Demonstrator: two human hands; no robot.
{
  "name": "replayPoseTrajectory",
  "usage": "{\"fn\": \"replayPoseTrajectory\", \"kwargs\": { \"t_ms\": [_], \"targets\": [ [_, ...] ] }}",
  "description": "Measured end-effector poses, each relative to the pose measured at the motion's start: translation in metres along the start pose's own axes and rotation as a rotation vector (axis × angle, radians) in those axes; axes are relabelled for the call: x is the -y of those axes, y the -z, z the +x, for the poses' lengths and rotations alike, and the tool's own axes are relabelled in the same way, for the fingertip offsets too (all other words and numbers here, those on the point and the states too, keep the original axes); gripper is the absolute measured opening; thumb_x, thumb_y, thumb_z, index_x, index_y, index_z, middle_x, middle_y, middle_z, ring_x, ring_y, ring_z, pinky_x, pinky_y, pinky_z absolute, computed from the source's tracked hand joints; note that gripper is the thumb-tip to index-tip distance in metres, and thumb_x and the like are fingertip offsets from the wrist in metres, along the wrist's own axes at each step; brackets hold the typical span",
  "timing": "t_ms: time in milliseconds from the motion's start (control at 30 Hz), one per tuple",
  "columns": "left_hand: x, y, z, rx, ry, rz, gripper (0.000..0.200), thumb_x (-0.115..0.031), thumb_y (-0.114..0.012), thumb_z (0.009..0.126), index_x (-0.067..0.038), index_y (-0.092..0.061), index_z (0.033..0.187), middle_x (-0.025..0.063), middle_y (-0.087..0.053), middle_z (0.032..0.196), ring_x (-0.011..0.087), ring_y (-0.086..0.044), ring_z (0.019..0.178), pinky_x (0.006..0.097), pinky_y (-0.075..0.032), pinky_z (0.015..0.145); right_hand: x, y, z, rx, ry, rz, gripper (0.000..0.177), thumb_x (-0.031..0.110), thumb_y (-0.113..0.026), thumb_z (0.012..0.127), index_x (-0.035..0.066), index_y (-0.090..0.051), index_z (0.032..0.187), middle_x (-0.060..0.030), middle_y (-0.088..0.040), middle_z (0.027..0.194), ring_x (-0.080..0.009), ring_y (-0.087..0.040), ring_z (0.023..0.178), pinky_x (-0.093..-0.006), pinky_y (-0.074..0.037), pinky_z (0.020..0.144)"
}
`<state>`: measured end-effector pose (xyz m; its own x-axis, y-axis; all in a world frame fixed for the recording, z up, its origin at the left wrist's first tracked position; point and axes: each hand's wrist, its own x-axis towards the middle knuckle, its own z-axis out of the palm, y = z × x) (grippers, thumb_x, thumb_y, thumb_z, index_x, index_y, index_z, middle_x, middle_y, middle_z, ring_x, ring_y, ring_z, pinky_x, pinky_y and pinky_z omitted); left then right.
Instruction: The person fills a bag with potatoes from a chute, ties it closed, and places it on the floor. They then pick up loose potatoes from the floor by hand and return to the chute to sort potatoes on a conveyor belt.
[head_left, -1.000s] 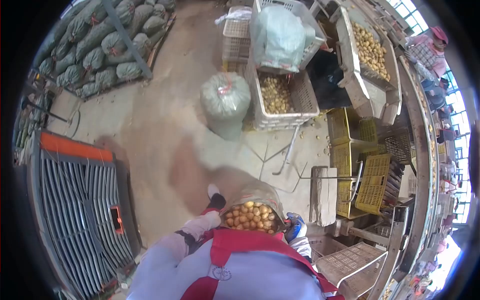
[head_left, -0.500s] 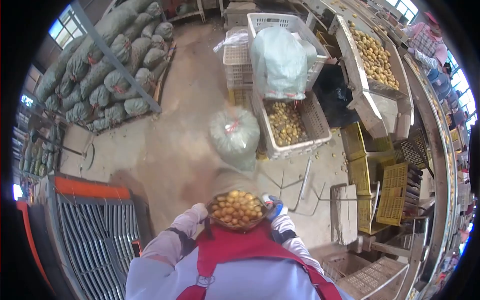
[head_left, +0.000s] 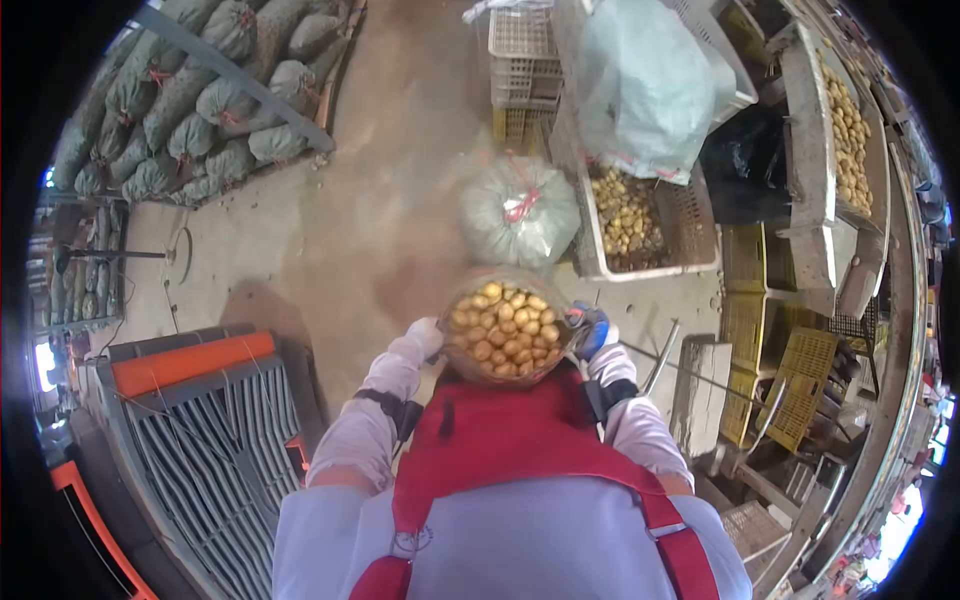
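Note:
An open-topped mesh sack (head_left: pixel 497 272) full of small yellow-brown potatoes (head_left: pixel 505 335) stands upright in front of my red apron (head_left: pixel 500 425). My left hand (head_left: pixel 428 338), in a pale glove, is closed on the sack's left edge. On the opposite edge my right hand (head_left: pixel 592 330), in a blue and white glove, is closed too; its fingertips are partly hidden. Just beyond the open sack stands a full pale-green sack (head_left: pixel 520 215), its neck tied with red string.
Right of the tied sack is a white crate (head_left: pixel 650 272) with potatoes and a pale-green bag (head_left: pixel 640 90). Yellow crates (head_left: pixel 800 385) and a wooden chute (head_left: pixel 812 150) line the right. Piled sacks (head_left: pixel 225 105) and a grey machine with orange trim (head_left: pixel 195 365) occupy the left.
Both hands keep hold of the sack of potatoes, which sits higher and further right in view, nearer the tied sack. The camera has tilted down and moved forward.

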<state>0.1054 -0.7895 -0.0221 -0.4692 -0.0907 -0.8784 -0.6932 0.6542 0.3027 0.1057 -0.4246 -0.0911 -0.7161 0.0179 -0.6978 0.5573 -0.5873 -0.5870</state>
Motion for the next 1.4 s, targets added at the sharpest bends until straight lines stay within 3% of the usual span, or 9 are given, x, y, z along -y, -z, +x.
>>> {"fn": "replayPoseTrajectory", "kwargs": {
  "t_ms": [300, 567, 667, 700, 833, 900, 1033, 1200, 1400],
  "targets": [
    [-0.071, 0.065, -0.030, 0.233, -0.197, 0.357, 0.032, -0.027, -0.066, 0.082, -0.005, -0.064, 0.104, 0.0108, -0.069, 0.085, 0.0225, -0.068, 0.080, 0.0354, -0.055, 0.074, 0.118, -0.051, 0.013, 0.024, 0.081, -0.027, 0.051, 0.038, -0.053, 0.091, 0.015, -0.046, 0.136, -0.0085, -0.045, 0.140, -0.0244, -0.038, 0.131, -0.0437, -0.027, 0.107],
    [-0.368, 0.036, -0.043, -0.638, -1.032, 0.476, 0.112, -0.047, -0.082, 0.058, -0.004, -0.026, 0.144, 0.0246, -0.035, 0.142, 0.0405, -0.034, 0.132, 0.0475, -0.027, 0.109, 0.268, -0.142, 0.088, 0.305, 0.342, 0.801, 0.036, 0.024, -0.053, 0.094, 0.008, -0.053, 0.125, -0.0108, -0.058, 0.123, -0.0256, -0.053, 0.113, -0.0418, -0.039, 0.100],
    [-0.434, -0.003, -0.029, -0.809, -1.009, 0.353, 0.110, -0.041, -0.080, 0.061, -0.005, -0.021, 0.147, 0.0267, -0.032, 0.143, 0.0431, -0.031, 0.132, 0.0514, -0.024, 0.109, 0.320, -0.166, 0.036, 0.412, 0.644, 0.204, 0.026, 0.011, -0.050, 0.094, 0.004, -0.059, 0.117, -0.0117, -0.061, 0.115, -0.0232, -0.058, 0.104, -0.0343, -0.046, 0.090],
    [-0.450, -0.004, -0.025, -0.879, -1.051, 0.202, 0.108, -0.035, -0.080, 0.062, -0.005, -0.021, 0.147, 0.0274, -0.033, 0.142, 0.0434, -0.031, 0.132, 0.0504, -0.024, 0.109, 0.334, -0.143, 0.043, 0.275, 0.789, -0.569, 0.028, 0.008, -0.054, 0.092, 0.001, -0.057, 0.119, -0.0091, -0.061, 0.112, -0.0180, -0.058, 0.100, -0.0304, -0.048, 0.084],
    [-0.503, 0.077, -0.048, -0.644, -1.335, -0.249, 0.049, 0.001, -0.060, 0.073, -0.006, -0.057, 0.122, 0.0168, -0.062, 0.116, 0.0301, -0.060, 0.105, 0.0370, -0.047, 0.093, 0.415, -0.172, 0.005, 0.291, 0.808, -0.487, 0.034, 0.019, -0.065, 0.088, -0.001, -0.059, 0.115, -0.0074, -0.062, 0.101, -0.0188, -0.059, 0.084, -0.0321, -0.049, 0.074],
    [-0.518, 0.125, -0.088, -0.785, -1.306, -0.190, 0.042, 0.006, -0.050, 0.074, -0.007, -0.063, 0.113, 0.0148, -0.066, 0.107, 0.0262, -0.064, 0.098, 0.0334, -0.049, 0.088, 0.456, -0.173, 0.013, -0.105, 1.257, -1.096, 0.037, 0.028, -0.065, 0.086, -0.001, -0.061, 0.109, -0.0171, -0.065, 0.099, -0.0298, -0.063, 0.085, -0.0388, -0.050, 0.076],
    [-0.535, 0.171, -0.145, -0.480, -1.498, -0.466, 0.041, 0.011, -0.039, 0.078, 0.000, -0.061, 0.111, 0.0072, -0.066, 0.102, 0.0113, -0.062, 0.091, 0.0230, -0.049, 0.081, 0.496, -0.200, 0.008, -0.529, 1.008, -1.394, 0.042, 0.039, -0.060, 0.085, 0.004, -0.063, 0.108, -0.0198, -0.063, 0.108, -0.0370, -0.059, 0.099, -0.0462, -0.046, 0.087],
    [-0.541, 0.146, -0.184, -0.369, -1.390, -0.374, 0.040, 0.009, -0.043, 0.079, 0.000, -0.061, 0.113, 0.0060, -0.066, 0.097, 0.0112, -0.065, 0.081, 0.0224, -0.051, 0.074, 0.489, -0.264, 0.032, -0.409, 1.901, -1.354, 0.034, 0.034, -0.056, 0.085, 0.010, -0.064, 0.109, -0.0170, -0.065, 0.102, -0.0361, -0.061, 0.096, -0.0452, -0.044, 0.095],
    [-0.506, 0.109, -0.190, -0.408, -1.334, -0.059, 0.050, 0.010, -0.046, 0.074, -0.001, -0.059, 0.121, 0.0079, -0.068, 0.100, 0.0084, -0.061, 0.085, 0.0217, -0.049, 0.074, 0.522, -0.252, 0.121, -0.630, 1.322, -1.666, 0.033, 0.033, -0.057, 0.084, 0.010, -0.064, 0.108, -0.0162, -0.065, 0.101, -0.0358, -0.061, 0.096, -0.0447, -0.044, 0.095]
  ]
}}
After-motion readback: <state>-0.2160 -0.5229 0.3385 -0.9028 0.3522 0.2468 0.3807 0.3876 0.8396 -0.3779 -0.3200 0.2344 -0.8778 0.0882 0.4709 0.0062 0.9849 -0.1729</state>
